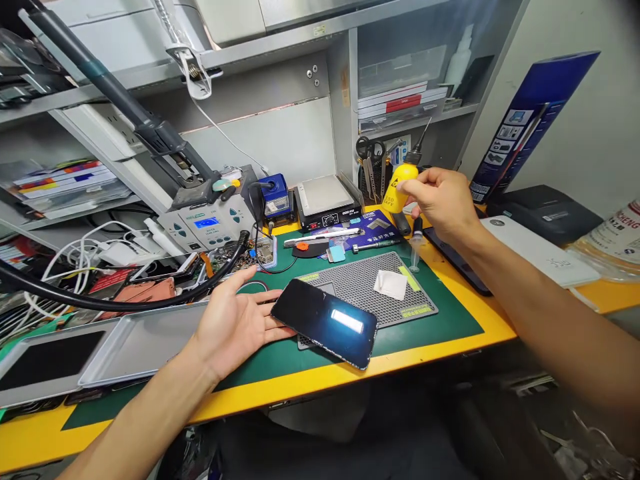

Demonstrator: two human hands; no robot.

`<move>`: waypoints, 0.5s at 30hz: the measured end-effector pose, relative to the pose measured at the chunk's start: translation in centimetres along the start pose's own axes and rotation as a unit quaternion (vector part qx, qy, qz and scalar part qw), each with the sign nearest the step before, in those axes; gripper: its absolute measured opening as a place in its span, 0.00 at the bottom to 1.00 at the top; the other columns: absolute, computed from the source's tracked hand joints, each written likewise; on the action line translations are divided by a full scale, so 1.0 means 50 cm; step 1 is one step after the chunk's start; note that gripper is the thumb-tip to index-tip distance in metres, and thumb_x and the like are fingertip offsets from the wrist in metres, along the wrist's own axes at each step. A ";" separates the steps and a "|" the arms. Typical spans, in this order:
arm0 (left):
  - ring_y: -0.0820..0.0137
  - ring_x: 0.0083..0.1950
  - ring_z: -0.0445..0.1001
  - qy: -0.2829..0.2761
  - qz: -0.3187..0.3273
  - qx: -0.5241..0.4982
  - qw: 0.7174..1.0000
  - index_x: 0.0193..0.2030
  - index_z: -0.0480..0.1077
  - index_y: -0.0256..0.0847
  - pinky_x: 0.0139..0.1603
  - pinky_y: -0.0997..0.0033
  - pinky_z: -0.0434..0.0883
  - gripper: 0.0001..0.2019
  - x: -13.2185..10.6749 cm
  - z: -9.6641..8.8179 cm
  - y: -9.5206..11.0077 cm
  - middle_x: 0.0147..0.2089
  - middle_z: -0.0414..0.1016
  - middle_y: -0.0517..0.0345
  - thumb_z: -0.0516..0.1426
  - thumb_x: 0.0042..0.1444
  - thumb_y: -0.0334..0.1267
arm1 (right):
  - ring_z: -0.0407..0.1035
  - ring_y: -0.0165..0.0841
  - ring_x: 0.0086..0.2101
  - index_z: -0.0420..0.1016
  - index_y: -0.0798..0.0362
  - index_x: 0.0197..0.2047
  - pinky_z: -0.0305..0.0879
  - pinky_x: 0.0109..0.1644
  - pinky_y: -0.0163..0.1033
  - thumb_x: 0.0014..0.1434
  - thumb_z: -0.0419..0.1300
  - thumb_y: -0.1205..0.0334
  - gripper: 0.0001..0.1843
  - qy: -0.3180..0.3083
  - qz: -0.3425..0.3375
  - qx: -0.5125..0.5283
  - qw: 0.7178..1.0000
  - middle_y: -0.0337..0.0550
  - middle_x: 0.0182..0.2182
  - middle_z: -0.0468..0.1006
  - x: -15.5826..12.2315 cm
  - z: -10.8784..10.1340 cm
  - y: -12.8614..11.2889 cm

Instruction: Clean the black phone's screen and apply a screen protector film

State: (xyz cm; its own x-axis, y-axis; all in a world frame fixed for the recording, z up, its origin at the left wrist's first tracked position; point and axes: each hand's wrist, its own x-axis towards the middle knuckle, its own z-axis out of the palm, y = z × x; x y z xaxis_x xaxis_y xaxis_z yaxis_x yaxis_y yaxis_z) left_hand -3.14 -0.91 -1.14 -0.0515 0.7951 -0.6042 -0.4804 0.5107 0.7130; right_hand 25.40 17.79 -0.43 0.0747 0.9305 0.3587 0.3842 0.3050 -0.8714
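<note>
A yellow bottle [398,189] marked "ESD SAFE", with a black cap and thin needle tip, is pinched in my right hand [445,200] above the back right of the mat. The bottle leans, its needle pointing up. My left hand [240,320] lies palm up, thumb apart, fingers stretched out with the tips under the left end of a dark smartphone [320,323]. A bright lamp reflection shows on the phone's glass, and its edges look chipped. Whether the fingers bear the phone's weight, I cannot tell. Beneath it is a grey perforated pad [350,277] holding a white square wipe [391,285].
A green mat [450,313] covers part of the yellow bench [500,327]. Behind stand a soldering station [205,227], a hot plate [327,203] and a holder with scissors and tweezers [373,170]. A syringe [415,247] stands near the pad. Trays [135,350] lie left.
</note>
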 end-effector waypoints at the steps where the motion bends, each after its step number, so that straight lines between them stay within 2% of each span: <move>1: 0.47 0.42 0.82 0.001 -0.001 0.003 1.000 0.60 0.67 0.22 0.52 0.43 0.77 0.35 -0.002 -0.003 -0.003 0.44 0.80 0.28 0.57 0.58 0.54 | 0.64 0.22 0.23 0.70 0.60 0.30 0.60 0.24 0.26 0.64 0.66 0.63 0.13 -0.001 -0.001 0.002 1.000 0.35 0.25 0.72 -0.001 0.000 0.000; 4: 0.45 0.44 0.83 0.012 -0.006 0.010 1.000 0.63 0.64 0.25 0.53 0.40 0.75 0.36 -0.009 -0.009 -0.006 0.48 0.79 0.28 0.56 0.59 0.56 | 0.64 0.24 0.23 0.72 0.58 0.29 0.59 0.25 0.29 0.60 0.67 0.64 0.11 0.004 -0.010 0.010 1.000 0.36 0.24 0.72 0.000 -0.001 0.002; 7: 0.46 0.45 0.82 0.020 -0.019 0.040 0.999 0.61 0.64 0.28 0.50 0.43 0.77 0.33 -0.013 -0.010 0.000 0.50 0.79 0.29 0.54 0.61 0.57 | 0.64 0.26 0.22 0.72 0.56 0.26 0.57 0.25 0.32 0.56 0.67 0.64 0.10 0.014 -0.018 0.018 1.000 0.38 0.23 0.73 0.002 0.000 0.005; 12: 0.55 0.34 0.81 0.043 -0.025 0.099 0.994 0.52 0.68 0.31 0.32 0.58 0.79 0.26 -0.012 -0.009 0.017 0.41 0.81 0.36 0.54 0.62 0.56 | 0.64 0.28 0.22 0.69 0.54 0.22 0.57 0.25 0.33 0.54 0.67 0.62 0.13 0.015 -0.025 0.029 0.999 0.37 0.21 0.71 0.003 0.001 0.009; 15: 0.58 0.30 0.79 0.064 -0.009 0.127 0.990 0.47 0.69 0.37 0.27 0.61 0.77 0.21 -0.010 -0.009 0.023 0.36 0.81 0.42 0.55 0.62 0.55 | 0.64 0.28 0.22 0.69 0.53 0.22 0.56 0.25 0.33 0.53 0.67 0.61 0.13 0.016 -0.030 0.029 0.999 0.37 0.21 0.71 0.003 0.000 0.010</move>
State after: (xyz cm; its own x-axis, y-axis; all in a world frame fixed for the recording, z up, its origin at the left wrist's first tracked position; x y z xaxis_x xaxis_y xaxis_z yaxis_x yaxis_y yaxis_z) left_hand -4.07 -0.86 -0.21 -0.1628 0.7460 -0.6457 -0.2466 0.6029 0.7588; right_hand 25.59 18.11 -0.84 0.0827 0.9038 0.4200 0.3351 0.3717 -0.8658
